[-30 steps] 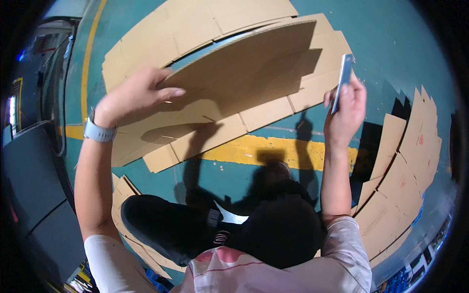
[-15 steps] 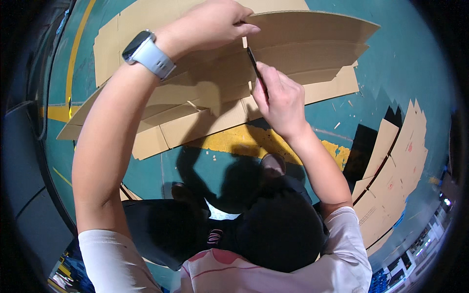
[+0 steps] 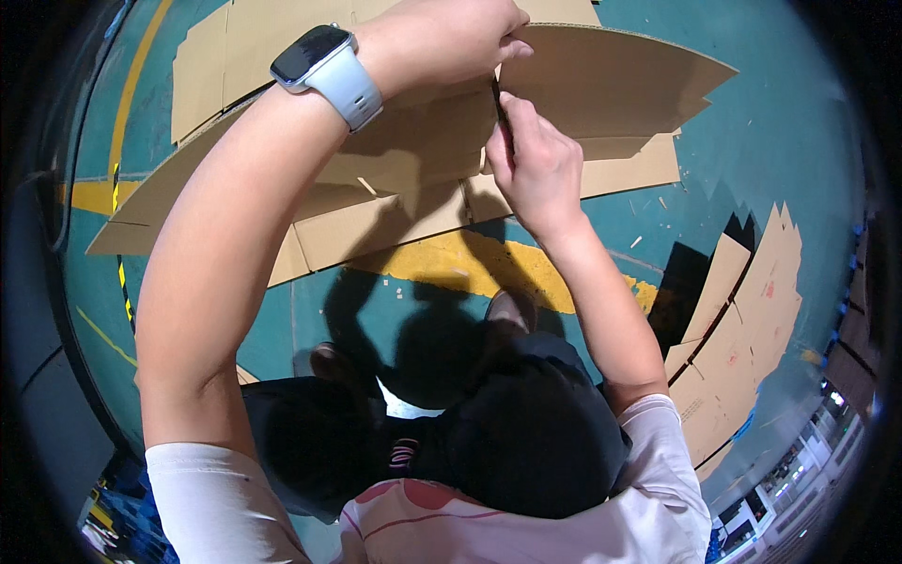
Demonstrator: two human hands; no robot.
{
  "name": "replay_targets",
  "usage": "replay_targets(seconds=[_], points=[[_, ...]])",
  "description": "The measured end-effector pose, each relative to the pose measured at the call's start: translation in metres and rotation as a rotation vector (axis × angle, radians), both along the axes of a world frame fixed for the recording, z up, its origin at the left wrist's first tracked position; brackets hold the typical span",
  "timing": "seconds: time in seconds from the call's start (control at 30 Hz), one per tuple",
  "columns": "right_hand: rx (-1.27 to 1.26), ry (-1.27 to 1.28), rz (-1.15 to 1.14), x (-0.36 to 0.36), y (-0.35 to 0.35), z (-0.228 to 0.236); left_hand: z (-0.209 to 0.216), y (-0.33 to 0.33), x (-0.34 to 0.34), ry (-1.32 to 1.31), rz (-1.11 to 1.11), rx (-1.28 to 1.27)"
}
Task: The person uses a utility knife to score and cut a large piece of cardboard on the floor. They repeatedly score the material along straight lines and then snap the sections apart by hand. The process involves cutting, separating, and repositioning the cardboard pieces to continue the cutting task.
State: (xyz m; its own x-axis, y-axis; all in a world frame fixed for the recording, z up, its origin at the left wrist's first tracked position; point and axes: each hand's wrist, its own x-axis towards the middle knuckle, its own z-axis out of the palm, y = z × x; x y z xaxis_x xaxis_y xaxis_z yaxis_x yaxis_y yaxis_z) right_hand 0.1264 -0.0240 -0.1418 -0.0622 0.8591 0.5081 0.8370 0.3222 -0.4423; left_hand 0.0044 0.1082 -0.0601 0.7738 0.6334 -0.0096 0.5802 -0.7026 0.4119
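Note:
A large brown cardboard sheet [image 3: 611,80] stands tilted up in front of me, creased and slotted along its length. My left hand [image 3: 460,39], with a watch [image 3: 324,70] on its wrist, is closed on the sheet's upper edge. Just below it, my right hand [image 3: 543,169] grips a slim black cutter [image 3: 497,92], its tip up against the cardboard by a narrow pale slot. The hand hides most of the handle. A small cardboard strip [image 3: 366,187] sticks out lower on the sheet.
More flat cardboard [image 3: 202,75] lies behind the sheet. At the right, a stack of cardboard [image 3: 742,329] rests on the green floor [image 3: 752,141]. Small scraps [image 3: 636,242] are scattered near the sheet. A worn yellow floor stripe [image 3: 442,261] runs before my feet.
My left hand has slid right along the upper edge. My right hand has moved up slightly with the cutter, its tip now closer to the left hand.

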Motion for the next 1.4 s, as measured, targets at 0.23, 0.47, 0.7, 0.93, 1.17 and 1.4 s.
replay_targets(seconds=[0.23,0.47,0.7,0.93,1.17,1.4], points=[[-0.026,-0.017,0.013,0.003,-0.017,-0.005,0.002,-0.002,0.003,-0.005,0.019,0.02],[-0.02,-0.092,0.032,0.014,-0.021,0.016,0.002,-0.005,0.0,-0.068,0.005,-0.017],[0.037,-0.137,0.038,0.013,0.008,0.013,0.004,-0.006,0.001,-0.035,-0.012,0.051],[0.0,-0.14,0.002,0.01,-0.001,0.004,0.003,-0.006,-0.001,-0.068,0.014,0.013],[-0.043,-0.092,-0.008,0.009,-0.012,0.0,0.002,-0.005,-0.001,-0.088,-0.004,0.069],[-0.174,-0.023,0.0,0.011,-0.025,-0.007,0.007,-0.005,0.001,-0.076,-0.018,0.055]])
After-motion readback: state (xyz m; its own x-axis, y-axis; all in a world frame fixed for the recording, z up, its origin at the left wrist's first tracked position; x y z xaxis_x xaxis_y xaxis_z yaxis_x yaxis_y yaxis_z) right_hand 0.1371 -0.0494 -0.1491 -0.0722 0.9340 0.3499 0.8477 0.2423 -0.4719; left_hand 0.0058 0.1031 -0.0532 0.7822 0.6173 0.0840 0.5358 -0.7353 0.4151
